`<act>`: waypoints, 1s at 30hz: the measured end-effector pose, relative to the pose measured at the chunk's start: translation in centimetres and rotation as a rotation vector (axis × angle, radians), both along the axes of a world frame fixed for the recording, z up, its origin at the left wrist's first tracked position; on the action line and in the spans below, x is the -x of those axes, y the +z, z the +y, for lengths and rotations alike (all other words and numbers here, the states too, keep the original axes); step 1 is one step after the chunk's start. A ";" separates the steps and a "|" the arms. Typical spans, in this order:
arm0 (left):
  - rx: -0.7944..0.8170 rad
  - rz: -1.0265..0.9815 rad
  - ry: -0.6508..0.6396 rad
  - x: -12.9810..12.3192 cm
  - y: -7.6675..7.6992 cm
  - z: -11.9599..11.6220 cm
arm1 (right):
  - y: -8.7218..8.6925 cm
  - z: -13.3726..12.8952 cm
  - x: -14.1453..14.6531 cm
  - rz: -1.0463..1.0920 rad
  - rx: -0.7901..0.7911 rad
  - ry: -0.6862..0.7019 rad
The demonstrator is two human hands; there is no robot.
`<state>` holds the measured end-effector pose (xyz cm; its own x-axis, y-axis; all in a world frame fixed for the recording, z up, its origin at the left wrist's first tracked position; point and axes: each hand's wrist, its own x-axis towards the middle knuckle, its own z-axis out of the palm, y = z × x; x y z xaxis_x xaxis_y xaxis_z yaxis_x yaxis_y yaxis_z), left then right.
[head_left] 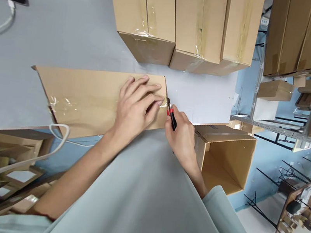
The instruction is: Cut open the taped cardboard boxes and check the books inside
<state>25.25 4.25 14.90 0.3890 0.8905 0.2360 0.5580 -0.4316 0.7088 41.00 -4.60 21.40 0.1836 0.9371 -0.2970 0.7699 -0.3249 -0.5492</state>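
From here I have my right hand [181, 130] closed around a slim black-and-red box cutter [172, 116], its tip at the short edge of a long brown cardboard box [94, 91]. The box lies leftward on the grey counter [68, 32] — long axis running away from that hand — beneath my left hand [138, 104], loosely spread, gripping nothing.

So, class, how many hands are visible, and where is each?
2: the left hand rests on the cardboard; the right hand holds the cutter by the cardboard's edge. No others show.
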 end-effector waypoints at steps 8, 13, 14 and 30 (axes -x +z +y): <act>0.019 -0.045 -0.025 0.3 -0.3 -0.2 | 1.9 1.7 2.4 -0.221 0.152 -0.011; 0.029 -0.065 -0.035 0.2 -0.5 -0.3 | 5.0 2.6 3.7 -0.323 0.326 0.048; 0.025 -0.061 -0.032 0.1 -0.5 -0.3 | 5.8 2.5 3.9 -0.331 0.364 0.061; 0.035 -0.060 -0.046 -0.2 0.1 -0.8 | 4.1 -0.5 5.7 -0.396 0.432 -0.083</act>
<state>25.46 3.49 15.05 0.4158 0.8801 0.2293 0.4939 -0.4302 0.7557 35.26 -5.08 25.53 0.4260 0.7242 -0.5422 0.8517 -0.5232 -0.0295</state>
